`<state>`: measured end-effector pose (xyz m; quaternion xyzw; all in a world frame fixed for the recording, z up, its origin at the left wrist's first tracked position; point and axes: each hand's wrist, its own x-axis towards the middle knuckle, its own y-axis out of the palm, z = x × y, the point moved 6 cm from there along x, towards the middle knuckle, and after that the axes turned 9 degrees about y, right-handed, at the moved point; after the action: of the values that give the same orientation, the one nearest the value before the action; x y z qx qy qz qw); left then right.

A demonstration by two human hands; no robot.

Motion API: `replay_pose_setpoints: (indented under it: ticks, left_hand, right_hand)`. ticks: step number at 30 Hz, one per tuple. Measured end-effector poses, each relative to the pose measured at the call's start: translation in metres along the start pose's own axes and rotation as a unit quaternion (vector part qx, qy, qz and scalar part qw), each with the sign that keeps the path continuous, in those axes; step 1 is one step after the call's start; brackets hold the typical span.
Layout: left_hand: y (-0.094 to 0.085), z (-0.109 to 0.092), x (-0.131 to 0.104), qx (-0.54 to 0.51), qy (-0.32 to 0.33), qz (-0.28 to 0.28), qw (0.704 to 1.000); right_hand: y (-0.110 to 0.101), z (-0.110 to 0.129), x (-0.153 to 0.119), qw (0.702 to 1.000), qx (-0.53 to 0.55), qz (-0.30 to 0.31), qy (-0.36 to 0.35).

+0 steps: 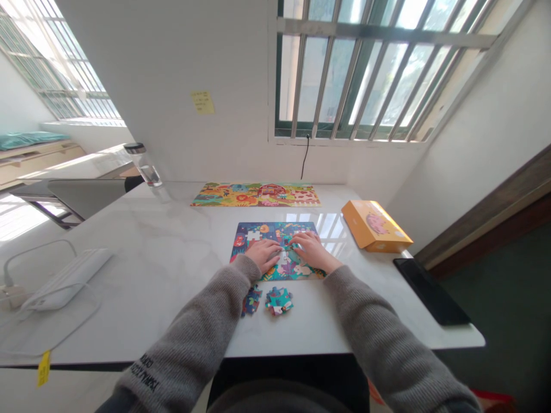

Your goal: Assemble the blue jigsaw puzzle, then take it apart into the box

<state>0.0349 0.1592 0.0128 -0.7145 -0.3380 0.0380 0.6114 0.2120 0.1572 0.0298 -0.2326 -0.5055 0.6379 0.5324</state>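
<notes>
A colourful jigsaw puzzle (pixel 297 269) lies on the white table, its picture mostly filled, with pale gaps at upper left and near the middle. My left hand (pixel 263 254) rests on its left half, fingers stretched toward the centre. On the right half, my right hand (pixel 313 252) has thumb and fingertips around a small teal puzzle piece (pixel 294 246) at the puzzle's surface; the fingers partly hide it. Just in front of the puzzle are two small piles of loose pieces, a dark blue pile (pixel 252 300) beside my left sleeve and a teal pile (pixel 279 301).
Behind the puzzle lies a long animal picture strip (pixel 258 195). An orange box (pixel 375 226) and a black tablet-like slab (pixel 430 291) are at the right. A clear bottle (pixel 146 167) stands at back left; a white power strip (pixel 69 279) with cables lies at left.
</notes>
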Motion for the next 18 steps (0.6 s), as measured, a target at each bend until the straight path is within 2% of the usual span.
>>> replay_pose_setpoints:
  ticks: [9, 14, 18]
  left_hand:
    - [0.003, -0.006, 0.002, 0.053, -0.043, 0.041, 0.997]
    - [0.003, -0.010, 0.003, 0.064, -0.036, 0.076, 0.994]
    - [0.004, -0.011, 0.003, 0.069, -0.019, 0.082, 0.994]
  right_hand:
    - [0.006, -0.003, -0.003, 1.000, -0.017, -0.001, 0.003]
    - [0.016, 0.003, -0.010, 0.998, 0.003, -0.021, -0.055]
    - [0.023, 0.007, -0.018, 0.997, -0.011, -0.023, -0.070]
